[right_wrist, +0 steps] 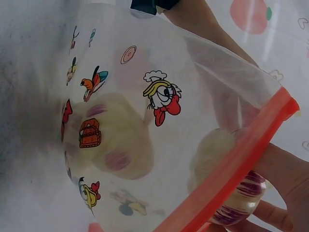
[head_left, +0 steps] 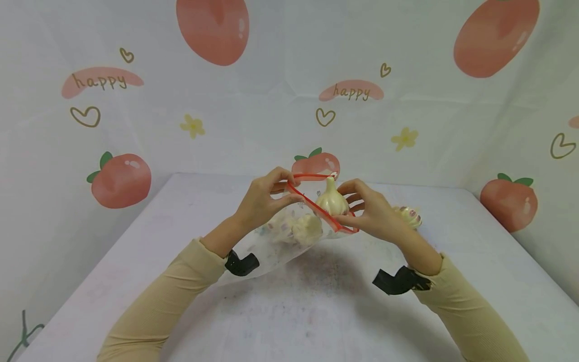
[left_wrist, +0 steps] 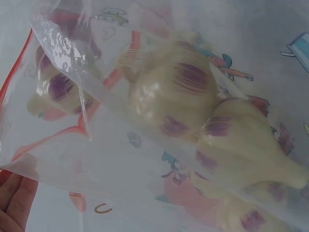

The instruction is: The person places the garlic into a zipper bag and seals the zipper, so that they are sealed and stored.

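A clear zip bag [head_left: 280, 259] with a red zip edge and cartoon prints hangs tilted above the table, its mouth spread apart. My left hand [head_left: 264, 200] pinches the bag's red edge between thumb and fingers. In my right hand [head_left: 373, 211] is a garlic bulb [head_left: 332, 202], stem up, gripped at the bag's mouth; the right wrist view shows purple streaks on this bulb [right_wrist: 244, 195], partly behind the red edge. Several garlic bulbs [left_wrist: 174, 92] lie inside the bag, seen through its film, one plainly in the head view as a pale bulb [head_left: 307, 230].
Another garlic bulb [head_left: 410, 217] with purple streaks sits on the white table [head_left: 289, 322], behind my right forearm and partly hidden by it. A white cloth backdrop [head_left: 267, 100] printed with fruit and hearts stands at the table's far edge.
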